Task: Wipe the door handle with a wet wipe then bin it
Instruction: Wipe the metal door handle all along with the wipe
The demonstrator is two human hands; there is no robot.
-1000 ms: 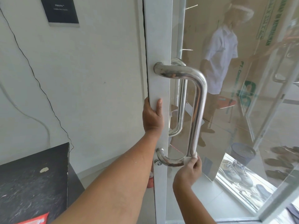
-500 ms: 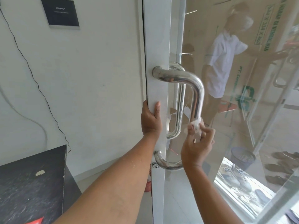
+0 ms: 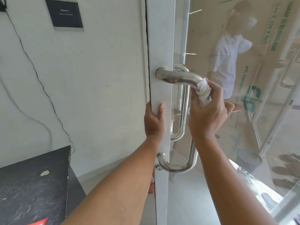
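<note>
A shiny steel D-shaped door handle (image 3: 177, 77) is fixed to the white frame of a glass door (image 3: 160, 46). My right hand (image 3: 207, 114) grips the handle's upper bend with a white wet wipe (image 3: 203, 90) wrapped round the bar. My left hand (image 3: 154, 120) clasps the edge of the door frame below the handle's top mount, thumb on the front face. The handle's lower curve (image 3: 175, 166) shows bare beneath my right forearm. A second handle (image 3: 182, 111) sits on the far side of the glass.
A dark grey mesh bin (image 3: 248, 159) stands on the floor beyond the glass, lower right, with shoes beside it. A black-topped counter (image 3: 32, 184) fills the lower left. The white wall carries a black plaque (image 3: 65, 13) and thin cables. The glass reflects a person.
My right hand has slid the wipe up the handle's upright bar, from the bottom bend through the middle to the top bend. My left hand has stayed on the door frame.
</note>
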